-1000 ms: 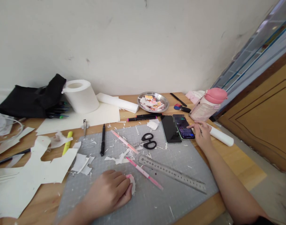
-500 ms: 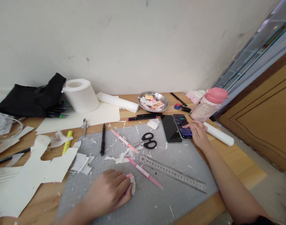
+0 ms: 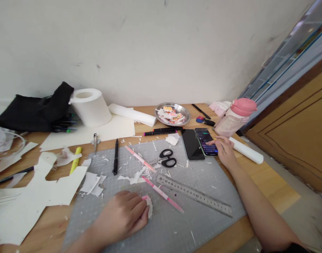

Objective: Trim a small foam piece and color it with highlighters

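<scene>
My left hand [image 3: 124, 216] rests on the grey cutting mat [image 3: 97, 196] with its fingers curled round a small white paper cutout [image 3: 150, 206] marked with pink. Most of that piece is hidden under the fingers. At the right, my right hand [image 3: 224, 150] lies over a lit smartphone [image 3: 209, 149] that shows a keyboard, one finger touching the screen. Its fingers are apart and hold nothing. A dark second phone [image 3: 191, 144] lies beside it. Close to my left hand are a pink marker [image 3: 163, 195] and a steel ruler [image 3: 195, 195].
Black-handled scissors [image 3: 168, 158], an orange marker [image 3: 139, 158] and a black pen [image 3: 115, 158] lie among paper scraps. Behind stand a metal bowl [image 3: 187, 119] of cutouts, a paper roll [image 3: 93, 110] and a black pouch [image 3: 31, 112]. A pink-lidded bottle [image 3: 232, 121] stands right.
My right hand has shifted slightly on the lit phone, which has turned or slid a little to the right. My left hand has not moved.
</scene>
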Demonstrator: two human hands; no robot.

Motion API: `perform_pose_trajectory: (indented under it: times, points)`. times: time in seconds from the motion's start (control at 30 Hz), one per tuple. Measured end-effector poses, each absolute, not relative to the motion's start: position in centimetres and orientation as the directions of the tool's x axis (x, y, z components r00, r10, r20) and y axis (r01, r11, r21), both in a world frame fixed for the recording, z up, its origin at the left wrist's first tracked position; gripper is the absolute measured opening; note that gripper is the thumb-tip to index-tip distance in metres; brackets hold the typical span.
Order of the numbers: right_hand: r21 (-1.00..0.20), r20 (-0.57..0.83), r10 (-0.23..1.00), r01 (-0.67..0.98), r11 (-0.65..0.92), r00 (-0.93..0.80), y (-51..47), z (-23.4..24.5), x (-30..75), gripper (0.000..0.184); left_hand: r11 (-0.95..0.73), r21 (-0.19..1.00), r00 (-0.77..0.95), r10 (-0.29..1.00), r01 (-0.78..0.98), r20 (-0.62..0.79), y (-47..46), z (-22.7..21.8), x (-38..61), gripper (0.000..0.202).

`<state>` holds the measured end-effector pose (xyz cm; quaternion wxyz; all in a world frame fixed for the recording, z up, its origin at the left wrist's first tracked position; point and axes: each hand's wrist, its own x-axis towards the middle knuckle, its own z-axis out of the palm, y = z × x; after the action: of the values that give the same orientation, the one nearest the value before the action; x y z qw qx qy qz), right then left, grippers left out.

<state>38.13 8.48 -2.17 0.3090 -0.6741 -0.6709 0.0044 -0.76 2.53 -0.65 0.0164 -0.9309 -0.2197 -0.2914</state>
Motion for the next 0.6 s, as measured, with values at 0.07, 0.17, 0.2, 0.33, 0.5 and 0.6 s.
perform_pose_trajectory:
  times: [0.07,0.17,0.2,0.33,0.5,0.6]
  points:
    - [-0.424,0.414,0.904,0.901,0.090,0.104,8.47,-2.18,38.16,0.041,-0.902,0.097,0.732,0.400,0.420,0.551,2.53,-0.70,-0.79,0.037]
    - [-0.421,0.411,0.906,0.903,0.089,0.102,8.45,-2.21,38.19,0.042,-0.904,0.094,0.732,0.395,0.417,0.555,2.57,-0.65,-0.74,0.036]
    - [-0.416,0.411,0.906,0.905,0.092,0.097,8.43,-2.21,38.20,0.042,-0.905,0.094,0.733,0.394,0.416,0.555,2.59,-0.61,-0.72,0.035]
    - [-0.396,0.422,0.903,0.912,0.104,0.081,8.36,-2.17,38.17,0.043,-0.905,0.089,0.735,0.393,0.417,0.552,2.66,-0.54,-0.66,0.035]
    - [-0.397,0.424,0.904,0.910,0.121,0.065,8.28,-2.09,38.14,0.041,-0.905,0.093,0.733,0.394,0.416,0.554,2.55,-0.66,-0.74,0.035]
    - [-0.398,0.414,0.908,0.910,0.117,0.065,8.28,-2.12,38.16,0.040,-0.906,0.090,0.736,0.391,0.414,0.553,2.53,-0.63,-0.77,0.034]
